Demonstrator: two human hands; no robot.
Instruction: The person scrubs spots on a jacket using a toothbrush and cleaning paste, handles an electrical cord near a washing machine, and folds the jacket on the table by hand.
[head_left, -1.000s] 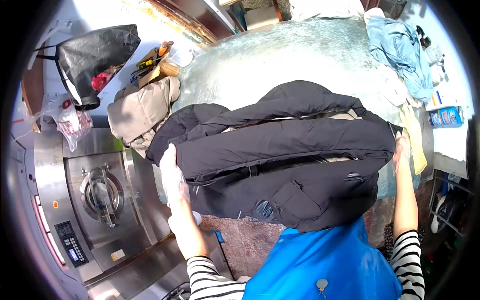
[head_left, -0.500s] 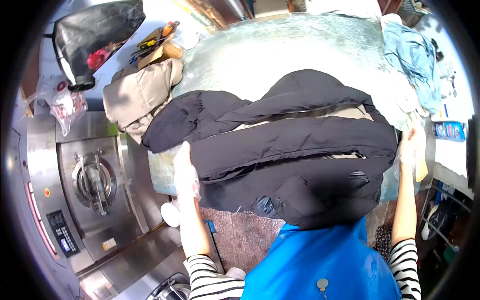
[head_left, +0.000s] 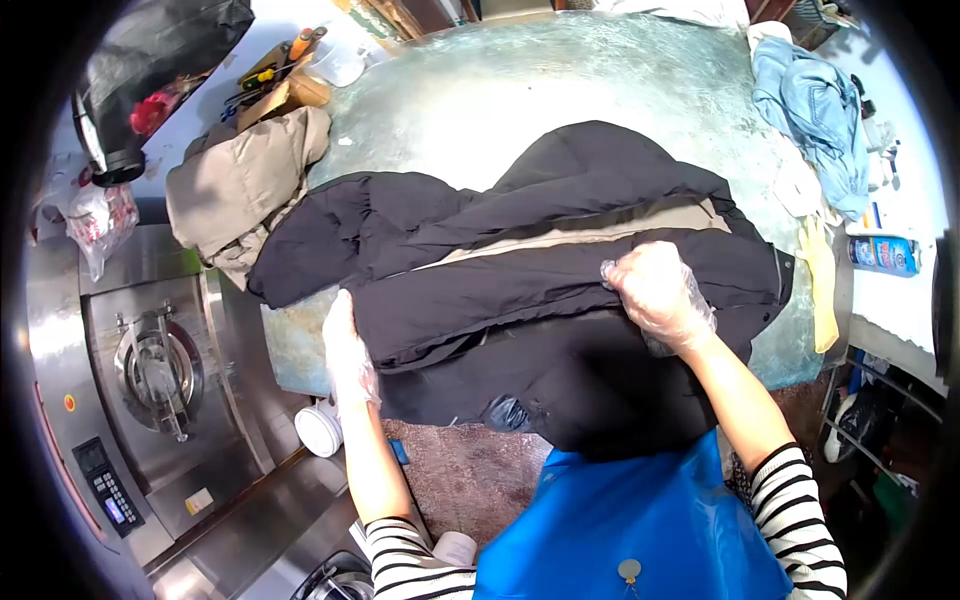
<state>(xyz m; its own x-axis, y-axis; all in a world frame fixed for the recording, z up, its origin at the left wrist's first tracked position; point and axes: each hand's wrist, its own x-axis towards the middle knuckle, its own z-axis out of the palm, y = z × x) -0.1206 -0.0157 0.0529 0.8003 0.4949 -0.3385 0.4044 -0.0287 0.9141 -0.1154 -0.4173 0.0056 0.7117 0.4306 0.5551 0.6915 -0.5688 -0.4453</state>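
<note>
A black padded jacket point(head_left: 480, 310) with a beige lining point(head_left: 600, 230) lies spread on the green-grey table. My left hand point(head_left: 350, 350), in a clear plastic glove, rests along the jacket's left edge, its fingers straight and seen edge-on. Over the right half of the jacket, my right hand point(head_left: 660, 293), also in a clear glove, is closed like a fist on the dark fabric of its front edge. The near part of the jacket lies against my blue apron point(head_left: 640, 520).
A beige padded garment point(head_left: 245, 180) lies at the table's left, with tools point(head_left: 275, 75) behind it. A light-blue denim garment point(head_left: 810, 120), a yellow glove point(head_left: 818, 285) and a blue can point(head_left: 885, 255) are at right. A steel washing machine point(head_left: 160, 370) stands at left.
My right hand has come in from beyond the jacket's right side and closed on the fabric. My left hand stays by the left edge. The view has shifted slightly.
</note>
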